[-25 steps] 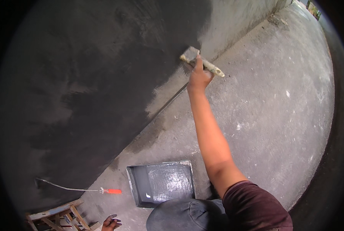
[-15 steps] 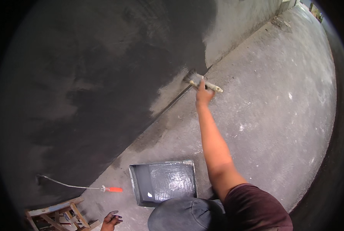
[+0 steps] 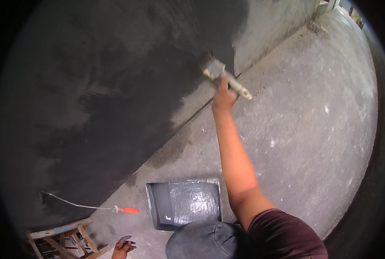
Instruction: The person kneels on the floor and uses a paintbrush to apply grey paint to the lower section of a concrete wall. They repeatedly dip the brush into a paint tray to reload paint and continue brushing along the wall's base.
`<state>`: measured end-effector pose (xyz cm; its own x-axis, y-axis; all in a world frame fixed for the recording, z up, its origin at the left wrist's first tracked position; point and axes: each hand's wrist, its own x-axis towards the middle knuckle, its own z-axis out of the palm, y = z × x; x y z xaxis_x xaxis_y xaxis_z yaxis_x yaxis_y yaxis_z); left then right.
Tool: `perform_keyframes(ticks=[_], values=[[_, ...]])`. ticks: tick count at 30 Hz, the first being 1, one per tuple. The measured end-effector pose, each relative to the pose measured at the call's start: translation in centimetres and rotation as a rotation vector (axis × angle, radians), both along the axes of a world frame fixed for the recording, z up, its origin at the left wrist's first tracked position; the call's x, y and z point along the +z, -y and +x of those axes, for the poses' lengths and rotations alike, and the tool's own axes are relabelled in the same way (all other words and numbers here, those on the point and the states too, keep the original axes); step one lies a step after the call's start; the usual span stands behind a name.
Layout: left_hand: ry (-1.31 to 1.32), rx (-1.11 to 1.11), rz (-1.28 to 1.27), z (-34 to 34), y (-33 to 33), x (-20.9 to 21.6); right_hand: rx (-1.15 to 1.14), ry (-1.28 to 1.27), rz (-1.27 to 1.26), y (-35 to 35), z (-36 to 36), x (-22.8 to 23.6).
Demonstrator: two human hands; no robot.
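Note:
My right hand [image 3: 224, 97] is closed round the pale handle of a wide paintbrush [image 3: 232, 81]. The brush's dark bristles meet the wall [image 3: 127, 95], slightly blurred, within the dark grey painted part. Just below them a pale unpainted patch [image 3: 194, 103] runs along the foot of the wall. Low in the view, my left hand [image 3: 124, 248] is held over the floor with its fingers loosely apart and nothing in them; dark smears mark its fingertips. Between my arms lies a paint tray [image 3: 192, 199] with shiny dark grey paint in it.
A paint roller [image 3: 125, 210] with an orange handle leans its head against the wall at the left. Below it stands a worn wooden stool or frame [image 3: 63, 239]. Rounded grey cloth [image 3: 205, 241] hides the tray's near edge. Concrete floor [image 3: 304, 129] stretches right, with rubble [image 3: 317, 28] far off.
My right hand has carried the paintbrush a little up the wall, off the pale patch and onto the dark paint. My left hand has hardly moved.

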<state>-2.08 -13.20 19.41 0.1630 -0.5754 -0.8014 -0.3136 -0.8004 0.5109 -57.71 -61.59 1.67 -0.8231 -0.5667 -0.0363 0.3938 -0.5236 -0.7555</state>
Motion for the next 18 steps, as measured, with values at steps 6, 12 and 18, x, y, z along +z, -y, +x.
perform_keyframes(ticks=[6, 12, 18], values=[[0.019, 0.004, 0.012, 0.4, -0.1, 0.1, -0.083, -0.149, 0.357, -0.3, -2.9, -10.7], [0.007, 0.032, -0.028, 2.0, -1.9, 0.2, -0.200, -0.265, 0.641, 0.2, -0.7, -6.4], [0.008, 0.015, -0.042, 1.0, -3.0, 1.6, -0.035, 0.091, 0.058, -1.5, 0.6, -2.6]])
